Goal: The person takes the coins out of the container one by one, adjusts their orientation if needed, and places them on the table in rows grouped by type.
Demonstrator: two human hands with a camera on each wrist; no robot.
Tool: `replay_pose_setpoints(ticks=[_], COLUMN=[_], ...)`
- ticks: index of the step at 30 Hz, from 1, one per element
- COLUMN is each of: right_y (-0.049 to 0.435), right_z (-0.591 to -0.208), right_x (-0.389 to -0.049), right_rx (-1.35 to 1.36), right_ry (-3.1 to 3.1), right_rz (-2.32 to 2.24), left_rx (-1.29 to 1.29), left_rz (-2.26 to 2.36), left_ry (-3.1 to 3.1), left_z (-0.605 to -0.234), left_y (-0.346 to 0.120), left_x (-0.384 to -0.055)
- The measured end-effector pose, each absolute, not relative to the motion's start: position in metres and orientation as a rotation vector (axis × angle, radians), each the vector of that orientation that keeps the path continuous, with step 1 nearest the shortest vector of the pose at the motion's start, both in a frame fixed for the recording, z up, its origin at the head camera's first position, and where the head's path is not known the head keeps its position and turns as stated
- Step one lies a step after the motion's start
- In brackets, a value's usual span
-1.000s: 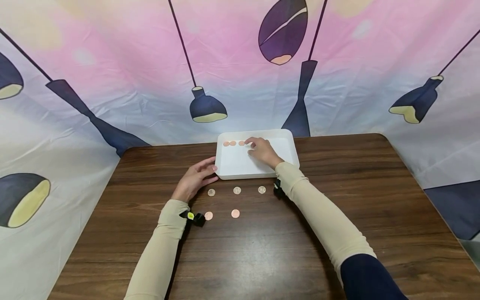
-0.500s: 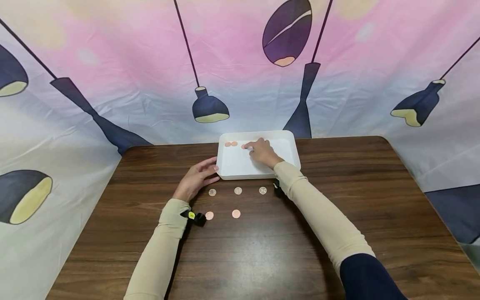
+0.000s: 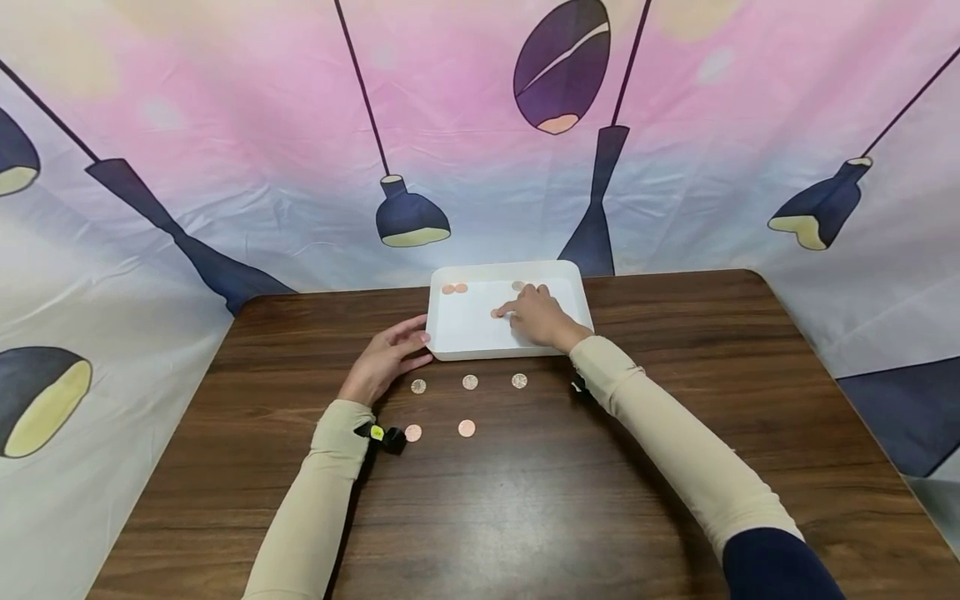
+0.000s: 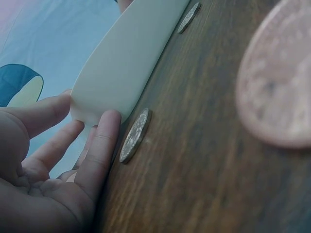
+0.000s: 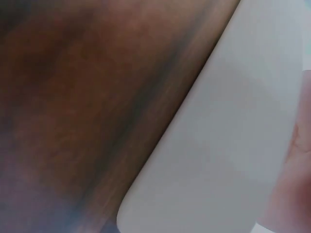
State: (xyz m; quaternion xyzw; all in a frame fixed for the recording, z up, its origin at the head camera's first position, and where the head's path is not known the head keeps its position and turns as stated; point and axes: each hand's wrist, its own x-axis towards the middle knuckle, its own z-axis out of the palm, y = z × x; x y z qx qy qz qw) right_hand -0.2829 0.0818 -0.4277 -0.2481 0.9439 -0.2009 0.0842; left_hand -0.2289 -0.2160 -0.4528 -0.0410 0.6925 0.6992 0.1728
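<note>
A white tray lies at the table's far edge. My left hand rests its fingertips on the tray's left end; in the left wrist view its fingers are fairly straight against the tray wall. Inside the tray, the index fingertip of my right hand touches a copper coin. Two more copper coins, one of them the left coin, lie side by side in the far left corner. A silvery coin sits just beyond my right hand. In the right wrist view, the tray wall hides most of this hand.
In front of the tray, a row of silvery coins lies on the brown wooden table. Two copper coins, one of them the right coin, lie nearer. A patterned cloth hangs behind the table.
The copper coin under my right index finger has slid toward me and slightly right, away from the two others. A silvery coin beyond the hand now shows. My left hand stays at the tray.
</note>
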Motion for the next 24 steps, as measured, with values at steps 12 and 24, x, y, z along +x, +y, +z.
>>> replay_pose_setpoints(ticks=[12,24], right_y=[0.086,0.094], right_z=[-0.432,-0.436], right_x=[-0.260,-0.272], right_rx=[-0.710,-0.722], right_ry=[2.780,2.767], right_rz=[-0.777,-0.936], left_rx=[-0.117,-0.110], left_rz=[1.980,1.997], left_ry=[1.962,1.958], left_z=[-0.453,-0.456], left_y=[-0.219,-0.218], left_x=[-0.223,-0.226])
